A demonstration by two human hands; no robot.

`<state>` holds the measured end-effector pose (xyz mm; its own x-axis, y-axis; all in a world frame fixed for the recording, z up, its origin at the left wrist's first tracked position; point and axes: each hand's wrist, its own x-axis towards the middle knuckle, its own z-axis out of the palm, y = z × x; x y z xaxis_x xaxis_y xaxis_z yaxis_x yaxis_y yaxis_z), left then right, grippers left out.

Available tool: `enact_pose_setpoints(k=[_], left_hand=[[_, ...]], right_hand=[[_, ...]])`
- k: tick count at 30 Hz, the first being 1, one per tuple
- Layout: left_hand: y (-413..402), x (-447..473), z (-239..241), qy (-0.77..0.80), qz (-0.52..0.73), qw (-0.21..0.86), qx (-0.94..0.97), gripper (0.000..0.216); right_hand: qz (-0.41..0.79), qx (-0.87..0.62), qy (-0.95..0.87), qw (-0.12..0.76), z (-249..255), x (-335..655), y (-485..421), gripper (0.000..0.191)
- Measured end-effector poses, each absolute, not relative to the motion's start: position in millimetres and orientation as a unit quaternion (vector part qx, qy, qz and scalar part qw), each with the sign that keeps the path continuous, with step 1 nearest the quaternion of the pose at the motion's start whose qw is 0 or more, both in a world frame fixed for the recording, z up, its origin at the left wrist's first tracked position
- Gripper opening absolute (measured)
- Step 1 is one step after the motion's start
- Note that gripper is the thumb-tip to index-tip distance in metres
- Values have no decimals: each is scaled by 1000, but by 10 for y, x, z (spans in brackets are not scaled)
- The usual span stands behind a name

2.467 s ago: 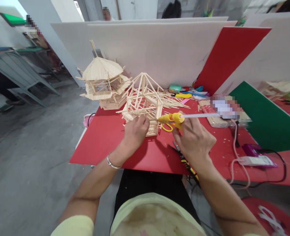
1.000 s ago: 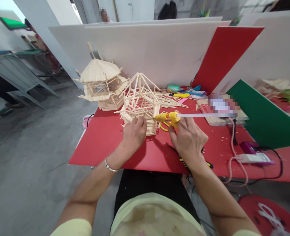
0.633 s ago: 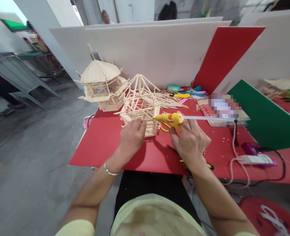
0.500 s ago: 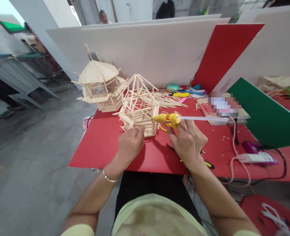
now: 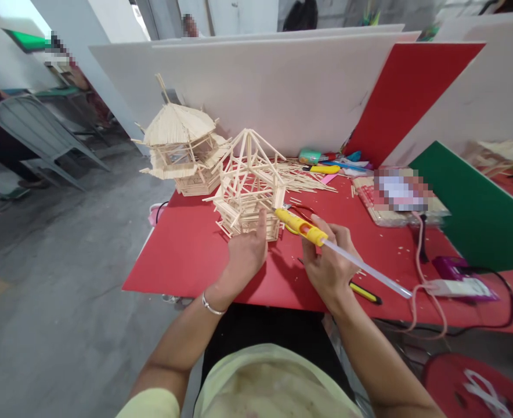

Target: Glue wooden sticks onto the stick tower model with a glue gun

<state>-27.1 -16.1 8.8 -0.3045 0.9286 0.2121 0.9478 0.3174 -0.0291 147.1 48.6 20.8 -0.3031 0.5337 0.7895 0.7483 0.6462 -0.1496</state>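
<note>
A half-built pavilion model [image 5: 250, 186] of thin wooden sticks stands on the red tabletop, its roof a bare frame. My left hand [image 5: 248, 252] is at its front edge, one finger raised against the front and the others curled; their tips are hidden. In my right hand [image 5: 332, 261] is a yellow hot glue gun [image 5: 300, 225], its nozzle at the model's right front side. A clear glue stick [image 5: 369, 270] sticks out of its back toward the lower right. Behind the gun, partly covered, lie red-handled pliers [image 5: 302, 208].
A roofed stick pavilion [image 5: 182, 145] stands at the back left. Loose sticks [image 5: 304, 177] lie behind the model. A yellow cutter [image 5: 365, 293] is near the front edge. At right are a packet of sticks [image 5: 374, 203], a power strip [image 5: 461, 287] with cords and a green board [image 5: 478, 209].
The glue gun has turned, its back end swinging down toward me. My left hand has moved right along the model's front, and one finger now points up.
</note>
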Motion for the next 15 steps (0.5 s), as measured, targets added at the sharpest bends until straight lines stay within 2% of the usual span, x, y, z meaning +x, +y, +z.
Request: enact_pose_setpoints(k=[7, 15], left_hand=[[-192, -323, 38, -797, -61, 92, -594, 78], [-191, -374, 3, -792, -77, 90, -598, 74]], right_hand=[[-156, -380, -809, 421, 88, 1394, 489, 30], [-196, -369, -796, 438, -108, 1431, 502, 29]])
